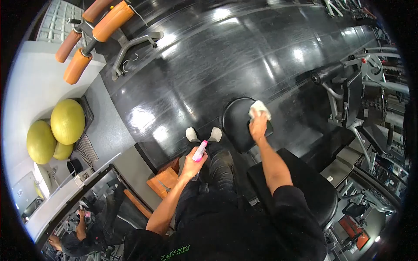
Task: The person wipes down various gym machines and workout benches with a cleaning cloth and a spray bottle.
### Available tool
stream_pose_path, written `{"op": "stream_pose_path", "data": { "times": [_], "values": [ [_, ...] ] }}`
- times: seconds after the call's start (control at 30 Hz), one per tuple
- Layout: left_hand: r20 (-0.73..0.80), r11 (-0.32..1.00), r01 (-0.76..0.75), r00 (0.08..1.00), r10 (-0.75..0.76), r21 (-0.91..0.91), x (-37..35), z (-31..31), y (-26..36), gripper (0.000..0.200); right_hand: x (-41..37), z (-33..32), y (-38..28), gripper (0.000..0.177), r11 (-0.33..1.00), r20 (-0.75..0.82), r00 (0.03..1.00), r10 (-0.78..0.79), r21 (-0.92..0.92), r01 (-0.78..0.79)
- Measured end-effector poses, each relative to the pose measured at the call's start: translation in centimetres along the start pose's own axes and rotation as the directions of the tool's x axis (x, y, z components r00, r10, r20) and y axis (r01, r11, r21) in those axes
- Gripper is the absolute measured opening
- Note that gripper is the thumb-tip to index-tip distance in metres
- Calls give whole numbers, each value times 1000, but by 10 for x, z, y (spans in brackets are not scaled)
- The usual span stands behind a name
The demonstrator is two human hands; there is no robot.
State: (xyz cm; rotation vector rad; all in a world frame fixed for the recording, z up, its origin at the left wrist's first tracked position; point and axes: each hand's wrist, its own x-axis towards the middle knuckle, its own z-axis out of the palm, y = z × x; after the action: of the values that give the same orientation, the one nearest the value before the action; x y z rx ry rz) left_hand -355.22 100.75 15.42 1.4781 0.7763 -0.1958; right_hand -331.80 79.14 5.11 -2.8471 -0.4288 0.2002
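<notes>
My left hand [190, 167] is closed around a pink and white spray bottle [200, 152], held in front of my legs. Most of the bottle's body is hidden by the hand. Farther right, my right hand [258, 125] grips a white cloth [261, 108] bunched under its fingers. The cloth is over the far right part of a black padded seat [237, 122] with a rounded end, and seems to touch it. A larger black pad [305, 182] lies nearer to me, under my right arm.
A machine with orange foam rollers [113, 22] stands at the upper left. Yellow exercise balls [67, 122] rest by the left wall. A wooden box [163, 182] is beside my left arm, near a mirror [93, 209]. Gym machines [352, 100] line the right. The black floor [196, 78] reflects lights.
</notes>
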Motion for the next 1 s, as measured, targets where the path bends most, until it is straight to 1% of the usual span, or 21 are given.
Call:
{"op": "stream_pose_path", "data": {
  "times": [0.07,0.13,0.17,0.23,0.27,0.33,0.37,0.4,0.43,0.47,0.53,0.57,0.63,0.67,0.73,0.77,0.8,0.83,0.87,0.9,1.0],
  "values": [
    [11,1000,2,1000,-2,-4,-3,2,1,18,-39,9,-10,58,983,163,969,-185,26,183],
    [8,997,-67,998,67,30,-4,6,4,17,-78,36,4,60,930,368,859,-356,51,364],
    [12,998,-56,998,55,30,-5,7,6,17,-74,26,4,60,932,358,865,-351,47,359],
    [23,998,-55,998,54,15,-5,10,12,17,-61,-1,8,58,771,429,669,-607,116,626],
    [27,999,-41,999,41,-4,-6,10,14,17,-51,0,18,56,740,434,683,-588,-54,670],
    [31,999,-44,999,44,9,-4,11,12,18,-28,-23,12,57,926,478,838,-264,-119,359],
    [39,999,-48,998,48,-3,-4,12,14,17,-27,-19,11,58,982,294,948,-120,-102,157],
    [48,998,-53,997,53,-17,-3,13,15,17,-28,-11,8,59,998,106,993,50,-45,-46],
    [50,998,-58,997,58,-16,-1,14,15,17,-35,0,-2,59,972,-51,972,230,57,-227],
    [60,995,-104,993,104,3,1,14,10,20,-42,9,-15,59,932,-68,930,361,66,-357],
    [73,988,-151,986,149,20,1,16,12,23,-71,27,-25,62,985,63,987,148,78,-153],
    [75,988,-149,986,146,35,0,16,21,23,-88,36,-26,62,997,146,989,-16,83,4],
    [73,988,-143,988,139,50,-3,18,27,22,-100,23,-31,63,944,302,895,-329,113,309],
    [83,992,-127,989,126,17,-4,18,27,22,-94,15,-29,63,943,303,893,-333,115,313],
    [91,994,-107,990,108,-15,-5,16,28,22,-70,4,-10,61,845,407,769,-493,15,534],
    [69,992,-128,989,127,9,-6,16,29,19,-61,6,3,63,822,373,776,-509,-55,567],
    [47,988,-149,988,147,33,-9,17,29,16,-54,7,5,63,886,378,861,-339,-179,428],
    [44,989,-148,988,147,30,-11,17,30,16,-53,6,6,63,967,259,955,-144,-168,192],
    [36,989,-142,989,141,38,-12,16,30,16,-51,0,-4,63,991,142,988,69,-124,-51],
    [28,990,-135,991,134,48,-13,15,29,16,-59,8,-12,65,966,-11,966,257,-24,-257],
    [21,987,-147,989,146,64,-16,13,25,17,-84,23,-29,69,990,96,986,139,-6,-139]
  ]
}}
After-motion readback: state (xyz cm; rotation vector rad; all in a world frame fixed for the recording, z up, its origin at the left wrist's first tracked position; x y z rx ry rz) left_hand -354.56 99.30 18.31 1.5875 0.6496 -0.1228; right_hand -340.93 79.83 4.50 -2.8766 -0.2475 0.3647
